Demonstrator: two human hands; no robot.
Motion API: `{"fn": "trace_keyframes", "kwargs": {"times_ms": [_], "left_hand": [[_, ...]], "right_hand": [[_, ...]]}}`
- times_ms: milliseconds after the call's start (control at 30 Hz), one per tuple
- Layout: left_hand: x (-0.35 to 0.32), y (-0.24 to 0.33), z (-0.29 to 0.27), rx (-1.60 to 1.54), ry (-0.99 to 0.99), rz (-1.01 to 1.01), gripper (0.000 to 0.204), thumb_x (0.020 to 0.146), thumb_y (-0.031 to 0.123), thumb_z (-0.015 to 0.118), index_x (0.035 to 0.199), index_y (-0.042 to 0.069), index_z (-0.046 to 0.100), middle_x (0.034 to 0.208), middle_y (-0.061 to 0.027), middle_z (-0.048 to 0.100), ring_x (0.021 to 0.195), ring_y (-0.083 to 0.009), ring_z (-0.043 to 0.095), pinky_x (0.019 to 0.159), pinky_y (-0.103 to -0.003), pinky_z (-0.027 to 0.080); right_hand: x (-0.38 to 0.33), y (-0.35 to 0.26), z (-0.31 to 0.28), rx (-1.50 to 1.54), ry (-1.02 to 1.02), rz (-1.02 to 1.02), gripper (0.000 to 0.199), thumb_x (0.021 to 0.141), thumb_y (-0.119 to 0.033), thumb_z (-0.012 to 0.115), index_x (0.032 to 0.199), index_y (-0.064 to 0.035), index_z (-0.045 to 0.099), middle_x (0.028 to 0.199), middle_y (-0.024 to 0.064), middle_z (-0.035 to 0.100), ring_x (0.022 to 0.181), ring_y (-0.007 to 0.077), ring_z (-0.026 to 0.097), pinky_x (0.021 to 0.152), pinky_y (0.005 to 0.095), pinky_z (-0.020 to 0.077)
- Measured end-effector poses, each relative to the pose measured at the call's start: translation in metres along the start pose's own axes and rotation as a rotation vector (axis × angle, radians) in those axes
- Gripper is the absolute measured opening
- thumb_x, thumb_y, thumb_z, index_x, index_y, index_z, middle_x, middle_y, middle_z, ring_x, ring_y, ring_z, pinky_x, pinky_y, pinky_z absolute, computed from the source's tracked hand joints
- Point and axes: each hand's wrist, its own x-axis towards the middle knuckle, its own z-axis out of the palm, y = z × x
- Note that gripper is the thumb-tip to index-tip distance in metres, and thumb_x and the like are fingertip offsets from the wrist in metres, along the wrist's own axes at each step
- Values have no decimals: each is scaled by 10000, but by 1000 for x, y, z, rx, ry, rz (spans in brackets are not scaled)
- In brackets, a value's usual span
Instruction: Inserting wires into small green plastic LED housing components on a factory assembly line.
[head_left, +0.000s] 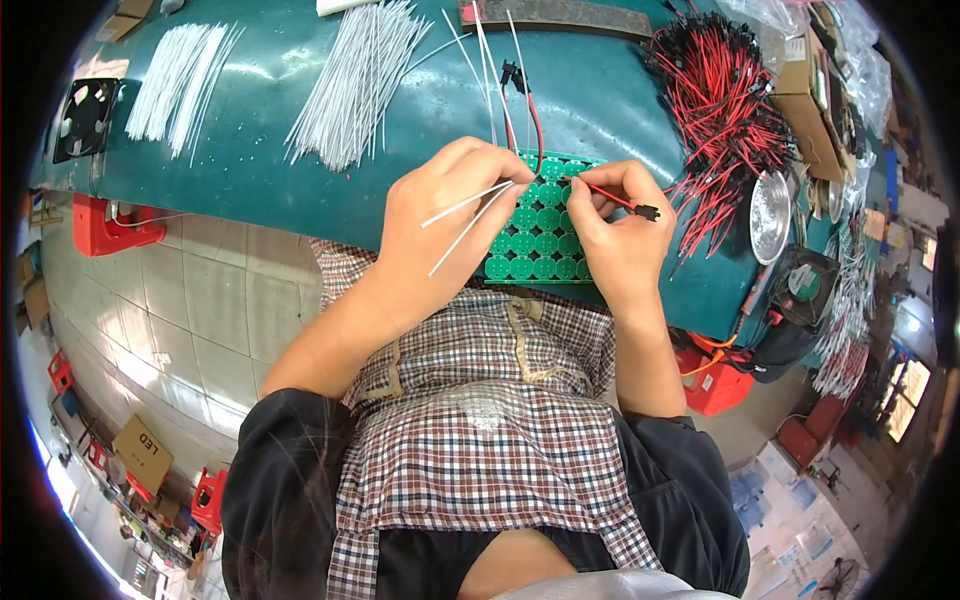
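Note:
A green circuit board panel [540,243], made of rows of rounded sections, lies on the table's near edge between my hands. My left hand [445,215] is closed in a pinch at the board's left side, and thin white wires [466,205] stick out from its fingers. Over the board's right side, my right hand [627,230] pinches a red-and-black lead [607,194] that ends in a black plug. Beyond my fingertips, another lead with a black connector [514,78] rises from the board's far edge, beside several upright white wires. The fingertips hide the exact contact points.
Two bundles of white wires [360,85] lie at the far left. A large heap of red-and-black leads [720,110] is at right, near a metal dish [770,217] and a cardboard box [808,110]. A metal bar [560,18] lies at the back; a black fan [86,120] stands far left.

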Motion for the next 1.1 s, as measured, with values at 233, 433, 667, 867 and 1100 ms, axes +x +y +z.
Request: {"fn": "trace_keyframes", "kwargs": {"times_ms": [233,433,667,867,1100], "left_hand": [[3,-3,14,108,37,68,111,813,32,697,906,78,656,860,-69,660,750,-250,675,644,-345,531],[2,-4,18,117,58,104,117,804,32,703,897,77,649,850,-62,656,735,-244,671,632,-339,529],[3,-6,21,137,90,129,128,793,27,712,889,80,647,841,-53,654,717,-230,669,615,-327,524],[2,-6,21,136,91,127,126,795,24,708,890,81,648,844,-51,654,725,-233,669,620,-332,525],[2,-6,21,131,93,136,127,798,25,707,893,83,646,852,-56,656,733,-243,669,628,-340,525]], "right_hand": [[2,-3,-1,-35,-10,7,106,760,30,717,793,-5,622,747,51,641,597,99,607,553,241,488],[2,-3,-2,-95,-32,-61,91,791,15,732,817,-7,648,742,32,658,602,69,568,571,245,480],[6,-2,-2,-263,-35,-328,144,732,83,696,821,-5,624,752,76,615,617,160,594,569,284,475],[9,-4,-3,-333,-56,-386,165,727,85,693,849,-6,629,765,88,622,630,188,605,582,305,484],[9,-4,-5,-274,-162,-243,170,787,28,743,943,6,680,788,67,683,624,122,625,590,254,510]]}}
